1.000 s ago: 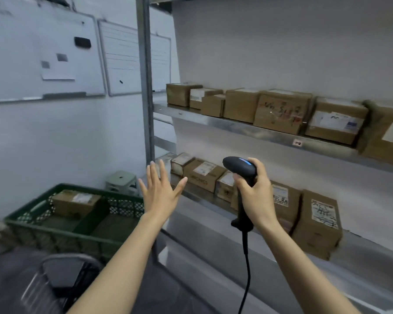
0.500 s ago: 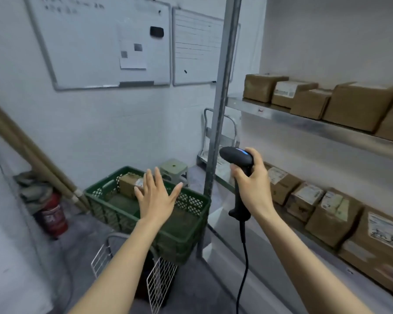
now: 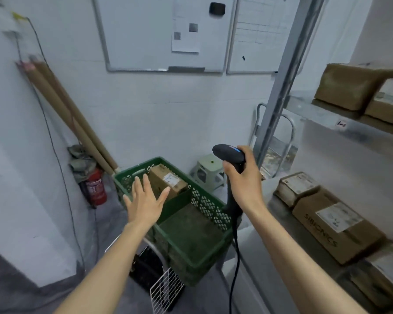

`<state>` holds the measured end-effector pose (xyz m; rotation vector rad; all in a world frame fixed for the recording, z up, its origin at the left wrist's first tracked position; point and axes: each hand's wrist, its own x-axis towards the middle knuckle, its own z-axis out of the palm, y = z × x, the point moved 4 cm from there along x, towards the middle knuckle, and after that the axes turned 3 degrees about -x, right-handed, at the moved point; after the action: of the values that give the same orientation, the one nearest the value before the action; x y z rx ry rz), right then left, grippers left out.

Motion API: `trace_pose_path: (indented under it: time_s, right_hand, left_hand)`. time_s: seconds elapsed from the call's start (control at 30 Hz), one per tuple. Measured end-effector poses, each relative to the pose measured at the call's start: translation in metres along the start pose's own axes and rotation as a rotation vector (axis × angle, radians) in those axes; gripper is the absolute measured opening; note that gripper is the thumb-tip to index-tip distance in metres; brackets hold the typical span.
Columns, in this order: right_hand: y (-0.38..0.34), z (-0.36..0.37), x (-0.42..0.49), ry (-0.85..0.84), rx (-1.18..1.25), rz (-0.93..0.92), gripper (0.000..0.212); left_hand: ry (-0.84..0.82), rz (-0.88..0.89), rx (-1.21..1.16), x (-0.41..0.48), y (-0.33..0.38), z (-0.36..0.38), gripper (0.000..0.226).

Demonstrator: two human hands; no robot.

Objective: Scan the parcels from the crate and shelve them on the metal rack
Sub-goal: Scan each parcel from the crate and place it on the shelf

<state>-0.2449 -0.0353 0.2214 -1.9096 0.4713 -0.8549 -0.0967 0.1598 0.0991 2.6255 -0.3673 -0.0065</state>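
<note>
A green plastic crate stands in front of me, left of the metal rack. One brown parcel with a white label lies in its far compartment; the near compartment holds nothing. My left hand hovers flat with spread fingers over the crate's left rim, just short of the parcel and holding nothing. My right hand grips a black corded barcode scanner upright over the crate's right side. Several labelled parcels sit on the rack's lower shelf, more parcels on the upper shelf.
A red fire extinguisher and leaning cardboard tubes stand at the left wall. A small pale stool and a step ladder sit behind the crate. A white wire frame lies below it. Whiteboards hang above.
My view has swung left from the rack to the crate. My open left hand has gone down toward the parcel in the crate. The scanner stays upright in my right hand.
</note>
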Motion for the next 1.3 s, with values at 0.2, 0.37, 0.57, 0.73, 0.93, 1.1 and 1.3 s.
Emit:
trace_pose_path:
  time_s: [0.2, 0.37, 0.57, 0.73, 0.93, 1.1, 1.3]
  right_hand:
    - [0.036, 0.022, 0.057, -0.106, 0.016, 0.018, 0.04]
    - [0.063, 0.044, 0.098, -0.155, -0.004, 0.024, 0.041]
    - [0.096, 0.085, 0.144, -0.183, -0.022, 0.047, 0.045]
    - [0.12, 0.129, 0.184, -0.195, -0.033, 0.091, 0.042]
    - [0.149, 0.175, 0.223, -0.204, -0.051, 0.134, 0.041]
    - [0.182, 0.207, 0.242, -0.259, -0.066, 0.169, 0.042]
    - [0.241, 0.231, 0.249, -0.361, -0.09, 0.227, 0.039]
  left_hand:
    - [-0.004, -0.14, -0.015, 0.03, -0.006, 0.027, 0.091]
    - [-0.034, -0.211, -0.048, 0.055, -0.012, 0.051, 0.087]
    - [-0.067, -0.241, -0.093, 0.1, -0.023, 0.079, 0.084]
    - [-0.114, -0.257, -0.138, 0.153, -0.035, 0.102, 0.083]
    - [-0.173, -0.313, -0.235, 0.209, -0.043, 0.137, 0.081]
    - [-0.232, -0.383, -0.321, 0.242, -0.046, 0.177, 0.082]
    - [-0.291, -0.456, -0.469, 0.269, -0.046, 0.24, 0.08]
